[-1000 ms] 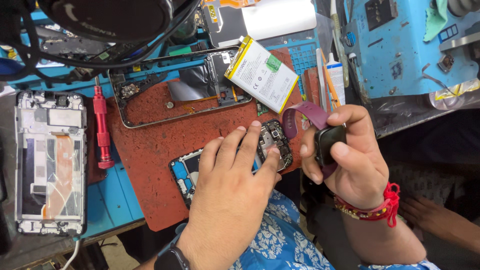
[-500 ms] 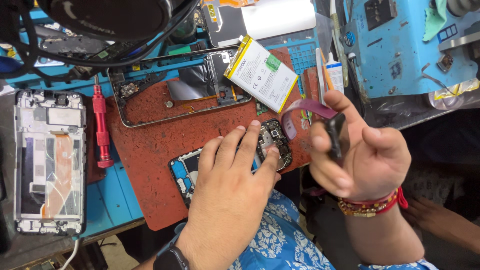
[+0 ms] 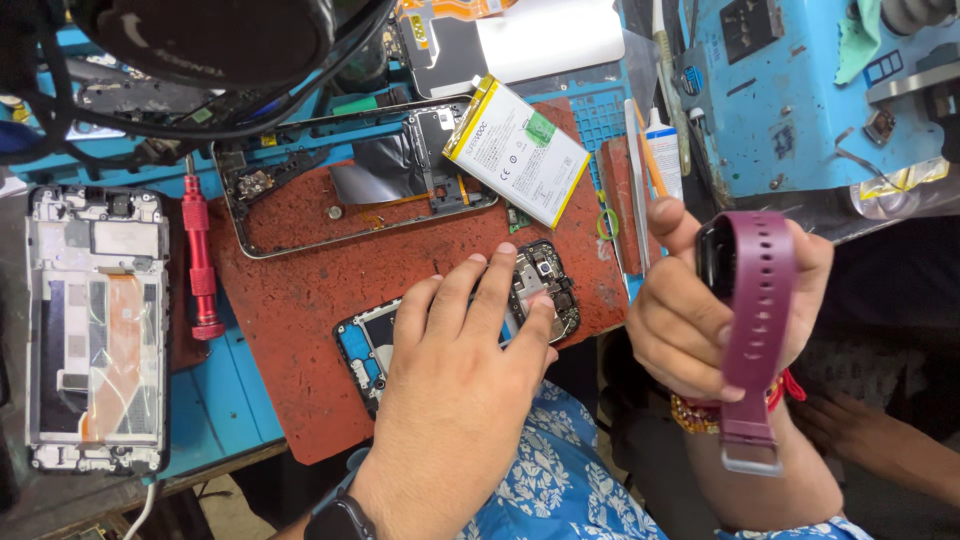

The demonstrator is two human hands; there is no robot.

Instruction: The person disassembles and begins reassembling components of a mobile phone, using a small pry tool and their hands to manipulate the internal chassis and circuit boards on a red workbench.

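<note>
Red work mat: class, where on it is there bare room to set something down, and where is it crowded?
The red work mat lies bare between the red screwdriver, the open phone frame and the left hand. It is crowded at its upper right, around the battery and the opened phone under the fingers.

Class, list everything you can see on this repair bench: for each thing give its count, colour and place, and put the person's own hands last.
Mat: 1, red-brown, bench centre.
Opened phone: 1, dark with blue, on mat, under left hand.
Phone frame: 1, silver-black, top of mat.
Battery: 1, white with yellow edge, on frame's right end.
Screwdriver: 1, red, left of mat.
Phone chassis: 1, grey, far left.
Watch: 1, purple strap, in right hand.
Left hand: flat on opened phone.
Right hand: grip shut on watch.
</note>
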